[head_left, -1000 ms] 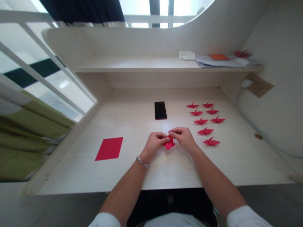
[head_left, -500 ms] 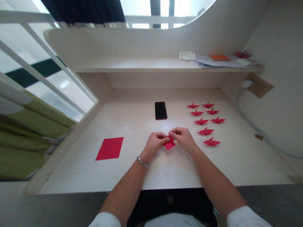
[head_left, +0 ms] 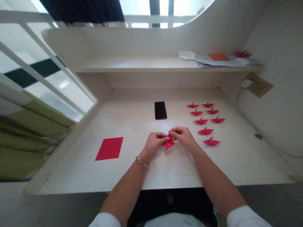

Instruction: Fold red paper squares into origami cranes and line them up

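A small piece of folded red origami paper point(head_left: 169, 144) is held between both hands above the middle of the desk. My left hand point(head_left: 155, 143) pinches its left side between thumb and fingers. At its upper right, the fingertips of my right hand point(head_left: 183, 137) are closed on the same paper. The fingers partly cover the folds. Several finished red paper cranes point(head_left: 205, 131) stand to the right in two rough columns. A flat red paper sheet point(head_left: 109, 148) lies on the desk to the left.
A black phone point(head_left: 160, 110) lies beyond my hands on the white desk point(head_left: 132, 110). The shelf point(head_left: 132, 63) at the back bears papers point(head_left: 205, 62), an orange square point(head_left: 219, 57) and another red folded piece point(head_left: 242, 54). A cable point(head_left: 251, 123) runs along the right wall from a socket.
Both hands keep hold of the folded paper in nearly the same place. The fingers and the paper's angle have shifted only slightly.
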### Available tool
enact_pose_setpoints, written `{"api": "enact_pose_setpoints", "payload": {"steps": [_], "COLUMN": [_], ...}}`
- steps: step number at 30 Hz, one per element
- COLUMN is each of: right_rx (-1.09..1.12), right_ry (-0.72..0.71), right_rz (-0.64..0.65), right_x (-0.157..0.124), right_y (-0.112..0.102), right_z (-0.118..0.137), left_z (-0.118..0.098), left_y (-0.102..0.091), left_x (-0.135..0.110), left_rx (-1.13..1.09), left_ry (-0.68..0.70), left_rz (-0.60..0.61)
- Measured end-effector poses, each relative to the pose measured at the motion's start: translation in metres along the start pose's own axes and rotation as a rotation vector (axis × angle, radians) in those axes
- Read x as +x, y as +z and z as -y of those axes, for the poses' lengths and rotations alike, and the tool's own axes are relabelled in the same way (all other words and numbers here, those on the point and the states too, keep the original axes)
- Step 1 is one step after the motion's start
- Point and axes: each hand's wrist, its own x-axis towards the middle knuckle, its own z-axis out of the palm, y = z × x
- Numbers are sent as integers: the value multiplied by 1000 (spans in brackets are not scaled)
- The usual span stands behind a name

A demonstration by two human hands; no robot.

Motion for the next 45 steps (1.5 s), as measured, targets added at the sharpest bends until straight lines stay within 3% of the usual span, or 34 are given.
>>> {"api": "enact_pose_setpoints", "payload": {"steps": [8, 14, 22, 28, 34, 37, 42, 45], "right_rx": [-92, 22, -270, -174, -335, -333, -298, -328], "right_ry": [-72, 33, -184, -84, -169, -182, -166, -193], "right_rz": [-78, -69, -116, -64, -105, -120, -35, -91], "right_x": [-1, 0, -2, 0, -2, -3, -2, -3], "right_y": [0, -2, 2, 2, 3, 4, 5, 5], "right_z": [0, 5, 1, 3, 3, 2, 4, 5], "left_z": [1, 0, 2, 6, 9, 9, 8, 7], "left_y": [0, 0, 0, -2, -3, -3, -4, -3], "left_x": [-1, -1, 0, 2, 2, 2, 3, 3], "left_rx": [-4, -53, 21, 71, 158, 165, 135, 48], "left_ry": [11, -31, 18, 56, 102, 109, 98, 70], "left_rz": [38, 28, 30, 0, 3, 1, 1, 20]}}
